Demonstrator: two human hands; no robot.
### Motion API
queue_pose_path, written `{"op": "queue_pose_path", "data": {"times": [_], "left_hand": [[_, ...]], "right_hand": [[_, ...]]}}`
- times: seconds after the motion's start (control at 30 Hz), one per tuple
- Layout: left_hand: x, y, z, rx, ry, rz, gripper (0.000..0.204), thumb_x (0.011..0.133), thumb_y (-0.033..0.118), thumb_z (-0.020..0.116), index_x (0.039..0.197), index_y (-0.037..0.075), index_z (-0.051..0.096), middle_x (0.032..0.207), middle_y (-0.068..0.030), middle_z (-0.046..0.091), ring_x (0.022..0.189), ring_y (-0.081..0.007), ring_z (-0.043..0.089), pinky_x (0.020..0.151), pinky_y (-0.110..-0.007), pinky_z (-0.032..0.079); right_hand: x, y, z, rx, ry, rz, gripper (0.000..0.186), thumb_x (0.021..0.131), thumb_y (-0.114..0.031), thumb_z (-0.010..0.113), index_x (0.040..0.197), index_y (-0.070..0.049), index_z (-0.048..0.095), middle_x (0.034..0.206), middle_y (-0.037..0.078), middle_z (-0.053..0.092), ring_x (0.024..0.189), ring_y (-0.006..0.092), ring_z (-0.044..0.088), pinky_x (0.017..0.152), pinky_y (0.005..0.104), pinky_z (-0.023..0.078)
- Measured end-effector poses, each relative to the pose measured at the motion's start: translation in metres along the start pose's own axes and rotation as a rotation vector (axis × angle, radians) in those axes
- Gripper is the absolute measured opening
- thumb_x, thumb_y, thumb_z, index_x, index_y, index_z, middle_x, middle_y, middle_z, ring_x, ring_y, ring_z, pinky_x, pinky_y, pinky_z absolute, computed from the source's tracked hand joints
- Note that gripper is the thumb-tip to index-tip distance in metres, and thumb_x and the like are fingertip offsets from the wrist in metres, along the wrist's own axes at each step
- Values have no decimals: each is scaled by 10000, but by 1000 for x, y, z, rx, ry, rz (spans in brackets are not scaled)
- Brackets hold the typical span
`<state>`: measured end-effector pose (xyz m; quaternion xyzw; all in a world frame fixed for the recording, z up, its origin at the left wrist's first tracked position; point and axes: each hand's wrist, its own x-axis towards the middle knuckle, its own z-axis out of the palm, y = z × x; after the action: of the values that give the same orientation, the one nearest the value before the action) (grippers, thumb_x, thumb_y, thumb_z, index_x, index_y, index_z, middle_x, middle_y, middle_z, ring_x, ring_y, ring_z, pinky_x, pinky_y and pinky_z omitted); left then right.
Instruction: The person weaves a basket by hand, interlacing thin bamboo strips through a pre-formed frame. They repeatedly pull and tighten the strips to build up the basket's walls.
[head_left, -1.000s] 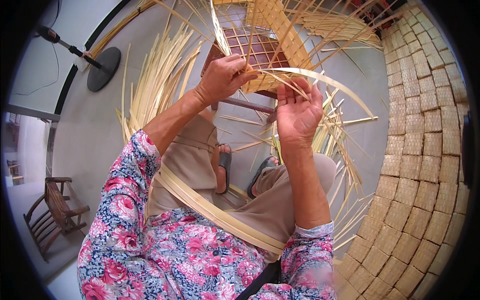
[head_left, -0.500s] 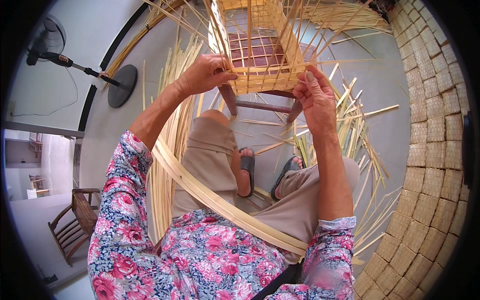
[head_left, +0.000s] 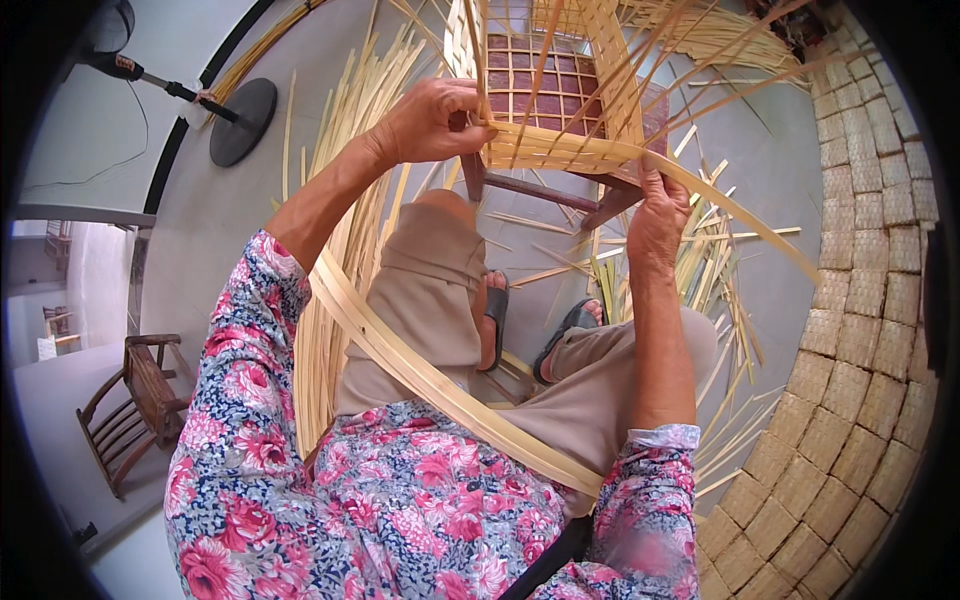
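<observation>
A half-woven bamboo basket (head_left: 622, 75) with an open grid bottom and long upright splints rests on a dark wooden stool (head_left: 540, 190) in front of me. Along its near side runs a pale bamboo strip (head_left: 745, 212), whose free end curves out past the near right corner. My right hand (head_left: 660, 222) is closed on this strip just beyond that corner, thumb upward. At the near left corner my left hand (head_left: 432, 122) pinches the strip against the weave, its fingers curled. Part of the left fingertips is hidden behind the splints.
Long loose bamboo strips (head_left: 335, 180) lie at my left, and more scraps (head_left: 715, 260) litter the floor to the right. A wide bamboo band (head_left: 430, 385) crosses my lap. Stacked woven blocks (head_left: 850, 330) line the right side. A fan base (head_left: 243, 122) and wooden chair (head_left: 150, 400) stand left.
My right hand has shifted down and right from the basket corner and closed round the strip. The strip's free end now bends out to the right. My left hand stays at the left corner.
</observation>
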<state>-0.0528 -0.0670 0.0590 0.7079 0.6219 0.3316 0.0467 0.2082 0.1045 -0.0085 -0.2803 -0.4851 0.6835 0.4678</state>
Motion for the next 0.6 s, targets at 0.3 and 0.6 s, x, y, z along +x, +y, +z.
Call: {"op": "queue_pose_path", "data": {"times": [0.3,0.6], "left_hand": [[-25,12,16,-62,363,-147,754,778,143,881,1421,73,495,1364,-104,546,992,-169,677,773,-321,595],[4,27,85,-646,871,-304,670,999,298,669,1479,24,292,1354,-154,503,1227,-212,520,1064,-346,422]], "right_hand": [[10,23,-1,246,-48,116,230,1006,-166,653,1200,-43,669,1149,40,684,1052,134,630,941,279,522],[-2,19,10,249,-42,146,199,1004,-150,649,1157,-25,673,1166,65,688,1098,174,638,997,329,529]]}}
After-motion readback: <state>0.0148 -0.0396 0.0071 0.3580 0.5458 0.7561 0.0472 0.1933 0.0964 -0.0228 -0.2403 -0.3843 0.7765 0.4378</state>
